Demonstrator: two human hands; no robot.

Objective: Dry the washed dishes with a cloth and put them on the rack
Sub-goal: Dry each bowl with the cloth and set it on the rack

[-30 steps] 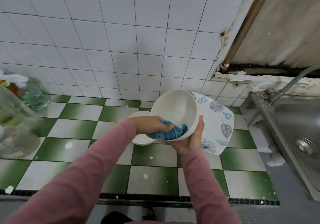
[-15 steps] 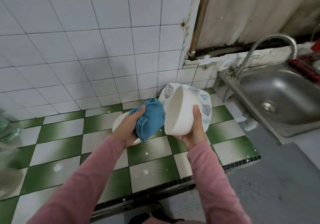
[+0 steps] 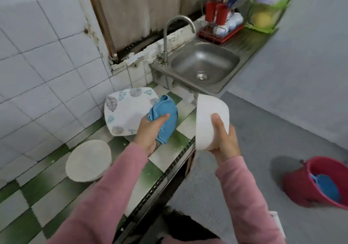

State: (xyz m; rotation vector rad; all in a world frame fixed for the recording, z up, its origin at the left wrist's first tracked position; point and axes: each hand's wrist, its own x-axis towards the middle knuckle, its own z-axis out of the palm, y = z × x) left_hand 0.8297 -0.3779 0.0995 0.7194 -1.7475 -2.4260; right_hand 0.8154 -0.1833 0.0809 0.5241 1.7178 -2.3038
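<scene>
Progress looked partial: I held the white bowl [image 3: 211, 119] in my right hand [image 3: 225, 144], thumb on its wall and fingers curled under its base, past the counter [image 3: 47, 202] edge, with the rack [image 3: 218, 34] well apart beyond the sink [image 3: 205, 64]. My left hand [image 3: 148, 130] clutched the bunched blue cloth [image 3: 163, 112] clear of it, while a leafy plate [image 3: 126, 112] and a second bowl [image 3: 87, 163] lay on the counter, apparently waiting.

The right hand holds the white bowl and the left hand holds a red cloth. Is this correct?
Not quite. In the head view the cloth in the left hand is blue, not red. The right hand does hold the white bowl.
</scene>
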